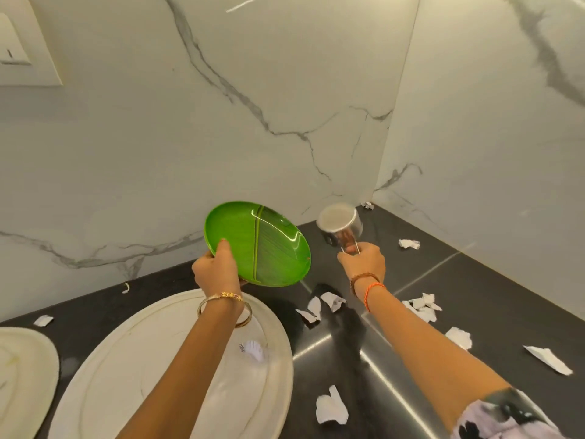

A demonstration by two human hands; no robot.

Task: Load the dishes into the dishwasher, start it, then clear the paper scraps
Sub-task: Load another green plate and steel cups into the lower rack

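Holding both pieces up above the dark counter (pixel 474 296), we see no brand, label or legible writing on anything. Our left hand (pixel 218 267) grasps the green plate (pixel 262 245) by its near-left rim, thumb lying on the upper face. The plate is round, shallow and glossy, printed with a banana-leaf pattern and a pale central rib, and it is tilted toward us. To its right, our right hand (pixel 364 261) pinches the thin wire handle of a small steel cup (pixel 340 224), a shiny cylinder tipped so its open mouth faces up and left. Torn white paper scraps (pixel 422 307) lie crumpled across the polished black stone, most of them near and right of the cup. An oval white tray (pixel 126 359) with a raised rim sits near left, one scrap on it. White marble wall panels (pixel 285 90) with grey veins meet at the far corner.
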